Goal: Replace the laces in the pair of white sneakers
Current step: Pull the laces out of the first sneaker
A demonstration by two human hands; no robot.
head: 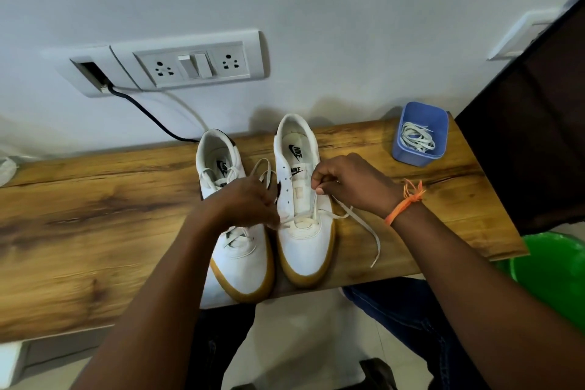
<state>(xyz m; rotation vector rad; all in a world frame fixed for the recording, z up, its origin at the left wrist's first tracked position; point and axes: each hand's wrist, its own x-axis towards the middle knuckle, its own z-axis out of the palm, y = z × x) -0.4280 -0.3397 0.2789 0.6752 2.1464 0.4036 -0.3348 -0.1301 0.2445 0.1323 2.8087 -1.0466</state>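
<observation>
two white sneakers stand side by side, toes toward the person, on a wooden table (95, 231). the right hand (351, 182) pinches the lace (364, 225) above the right sneaker (304, 199), fingers curled tight. the left hand (247, 199) grips the lace's other end between the shoes, over the left sneaker (237, 250). a blue container (421, 136) of laces sits well apart, at the table's far right.

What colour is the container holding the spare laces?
Blue container, at the far right of the table; head view.
</observation>
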